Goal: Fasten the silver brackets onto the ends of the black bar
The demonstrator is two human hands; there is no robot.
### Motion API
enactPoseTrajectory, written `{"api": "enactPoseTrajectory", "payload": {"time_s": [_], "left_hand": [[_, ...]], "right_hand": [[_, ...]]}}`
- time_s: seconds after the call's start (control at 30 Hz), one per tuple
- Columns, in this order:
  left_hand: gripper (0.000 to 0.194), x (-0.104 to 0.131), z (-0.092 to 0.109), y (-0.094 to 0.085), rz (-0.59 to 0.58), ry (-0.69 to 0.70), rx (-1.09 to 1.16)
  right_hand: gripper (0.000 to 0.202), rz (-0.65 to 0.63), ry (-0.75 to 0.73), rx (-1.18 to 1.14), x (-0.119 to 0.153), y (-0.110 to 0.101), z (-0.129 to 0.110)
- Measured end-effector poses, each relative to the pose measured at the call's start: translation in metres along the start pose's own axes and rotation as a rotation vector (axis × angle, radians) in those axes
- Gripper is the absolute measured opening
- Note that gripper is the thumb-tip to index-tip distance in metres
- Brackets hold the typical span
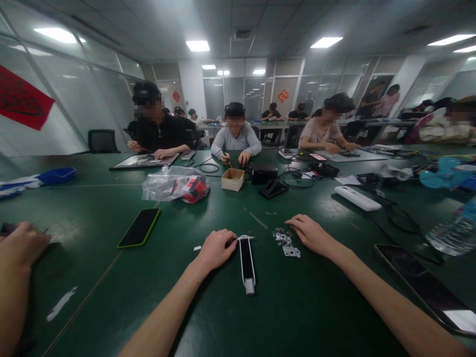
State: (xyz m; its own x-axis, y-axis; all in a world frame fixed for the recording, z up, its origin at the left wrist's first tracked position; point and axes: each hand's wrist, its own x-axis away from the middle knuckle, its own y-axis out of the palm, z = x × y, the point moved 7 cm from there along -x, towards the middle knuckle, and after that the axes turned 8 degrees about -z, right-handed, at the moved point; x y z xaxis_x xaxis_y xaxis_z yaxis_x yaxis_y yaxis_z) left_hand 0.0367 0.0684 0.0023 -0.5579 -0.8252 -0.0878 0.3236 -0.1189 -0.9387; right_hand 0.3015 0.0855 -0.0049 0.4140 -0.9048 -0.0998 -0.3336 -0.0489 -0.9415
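Left grip (219, 249) touches a slim, white-rimmed black device (246, 263).

open bench (271, 307) between the forearms, small metal parts (288, 243) and slim white-edged device (247, 263) standing in the way, green-edged phone (140, 228) blocking the left

1. Counter (208, 208): smooth, green, softly glossy.
2. Small brackets (290, 250): shiny metal.
3. Bag (159, 186): clear, crinkled, glossy plastic.
4. Open box (232, 180): pale, matt, wood-like.
5. White case (357, 198): smooth, plastic-looking.
6. Phone (140, 228): glossy dark screen.
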Motion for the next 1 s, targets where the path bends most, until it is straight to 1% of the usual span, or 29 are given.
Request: {"api": "enactPoseTrajectory", "payload": {"time_s": [0.1,0.23,0.43,0.63,0.83,1.0], "left_hand": [[0.02,0.0,-0.001,0.001,-0.007,-0.01,-0.001],[0.021,0.0,0.0,0.0,-0.006,-0.015,0.003],[0.021,0.001,0.001,-0.001,0.001,-0.008,-0.001],[0.021,0.001,0.0,-0.001,0.004,-0.016,0.009],[0.021,0.001,0.0,-0.002,0.019,-0.025,-0.005],[0.02,0.001,0.0,-0.002,0.019,-0.047,-0.002]], "right_hand": [[0.035,-0.03,0.028,0.014,0.001,0.002,0.002],[0.034,-0.071,-0.006,-0.008,0.002,0.002,-0.005],[0.032,-0.054,-0.026,-0.001,0.004,-0.002,-0.008],[0.032,-0.117,-0.017,-0.021,0.005,-0.002,-0.013],[0.031,-0.06,-0.043,-0.037,0.007,-0.011,-0.025],[0.029,-0.079,-0.1,-0.061,0.007,-0.009,-0.042]]}}
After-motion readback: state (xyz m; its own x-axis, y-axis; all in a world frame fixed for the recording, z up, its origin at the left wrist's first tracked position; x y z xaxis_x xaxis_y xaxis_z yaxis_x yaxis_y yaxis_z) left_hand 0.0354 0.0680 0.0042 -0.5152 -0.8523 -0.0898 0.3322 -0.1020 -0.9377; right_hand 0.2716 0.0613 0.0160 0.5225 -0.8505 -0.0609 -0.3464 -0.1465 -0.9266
